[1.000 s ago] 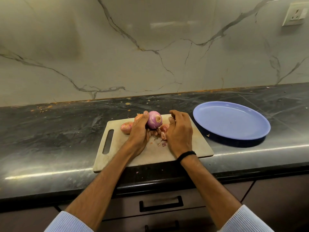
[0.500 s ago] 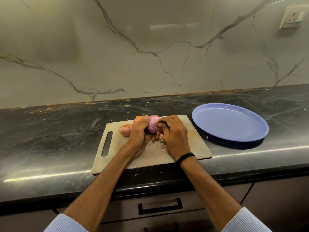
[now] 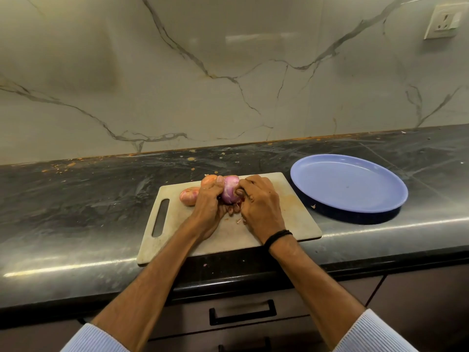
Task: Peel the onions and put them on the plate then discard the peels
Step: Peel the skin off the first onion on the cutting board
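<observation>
- The dark, scuffed surface point(image 3: 76, 199) is running along the marble wall, with small orange crumbs lying near its back edge.
- A pale cutting board point(image 3: 177, 240) is lying near the front edge of the surface, its handle slot point(image 3: 160, 217) pointing left.
- Two unpeeled onions are resting on the back of the board, one orange-pink onion point(image 3: 189, 196) just left of the hands and a second onion point(image 3: 208, 179) behind it, partly hidden by the thumb.
- The left hand point(image 3: 209, 203) is wrapping round the purple onion point(image 3: 230, 190) from the left. Its grip is closed on the bulb, thumb on top.
- The purple onion, glossy and mostly bare of dry skin, is sitting between both hands over the back half of the board. Whether it is touching the board, I cannot tell.
- The right hand point(image 3: 258, 207), with a black band point(image 3: 278, 236) at the wrist, is curling its fingers against the onion's right side — this grip is closed on it too.
- Small peel scraps point(image 3: 238, 221) are lying on the board below the hands.
- The blue plate point(image 3: 349, 184) is sitting on the surface just right of the board, holding no onion.
- A wall socket point(image 3: 442, 21) is showing at the far upper right.
</observation>
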A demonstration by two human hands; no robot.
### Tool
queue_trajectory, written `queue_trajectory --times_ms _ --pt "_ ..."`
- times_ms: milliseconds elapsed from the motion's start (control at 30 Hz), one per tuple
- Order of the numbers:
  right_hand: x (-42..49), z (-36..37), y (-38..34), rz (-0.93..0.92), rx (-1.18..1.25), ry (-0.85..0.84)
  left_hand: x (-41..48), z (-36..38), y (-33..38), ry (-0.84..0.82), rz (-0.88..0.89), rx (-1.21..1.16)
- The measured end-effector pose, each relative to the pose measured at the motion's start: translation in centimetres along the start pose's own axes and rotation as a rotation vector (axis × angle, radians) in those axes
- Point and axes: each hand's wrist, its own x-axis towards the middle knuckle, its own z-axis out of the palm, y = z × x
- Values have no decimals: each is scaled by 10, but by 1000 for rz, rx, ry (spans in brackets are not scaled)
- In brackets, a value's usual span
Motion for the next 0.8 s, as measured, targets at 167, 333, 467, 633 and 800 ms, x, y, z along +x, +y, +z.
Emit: queue_trajectory --times_ms 167,333,467,633,800 --pt "1 -2 -7 34 85 -3 -2 2 3 -10 -47 -93" --pt "2 -4 -4 51 172 22 -7 6 12 -60 -78 -92" --pt "3 -8 -3 48 230 -10 -9 4 16 -76 -58 -37" --pt "4 -10 -4 25 255 -32 -13 5 17 -101 47 107" --pt "3 -7 -2 41 274 -93 -15 5 18 -107 13 103"
